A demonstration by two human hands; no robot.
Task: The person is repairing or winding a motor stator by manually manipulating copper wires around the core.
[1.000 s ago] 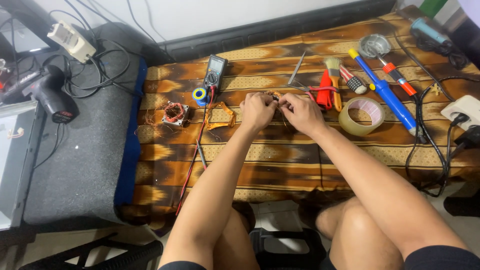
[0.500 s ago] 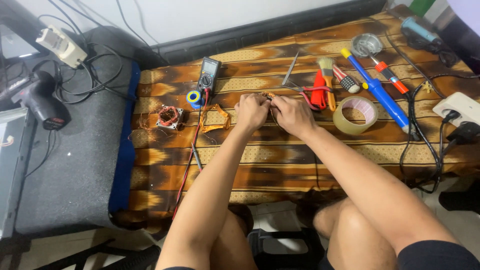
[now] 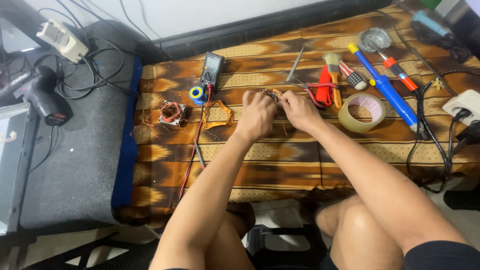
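Observation:
My left hand (image 3: 257, 114) and my right hand (image 3: 299, 111) meet over the patterned brown cloth (image 3: 280, 155), both pinching a small copper wire coil (image 3: 273, 94) that shows just above my fingers. Most of the coil is hidden by my fingers. To the left lie a bent loop of copper wire (image 3: 218, 115) and a small motor stator with copper windings (image 3: 171, 112). A black multimeter (image 3: 211, 70) sits behind them, its red lead (image 3: 192, 150) trailing toward me.
A roll of clear tape (image 3: 362, 112), red-handled scissors (image 3: 320, 90), a brush (image 3: 334, 75), a blue desoldering pump (image 3: 386, 90) and a small blue-yellow tape roll (image 3: 196, 93) lie on the cloth. A grey mat (image 3: 80, 155) at left holds a black heat gun (image 3: 42, 95) and cables. A power strip (image 3: 462, 106) sits at right.
Both hands stay together on the coil, with only small finger movements. The view has shifted slightly.

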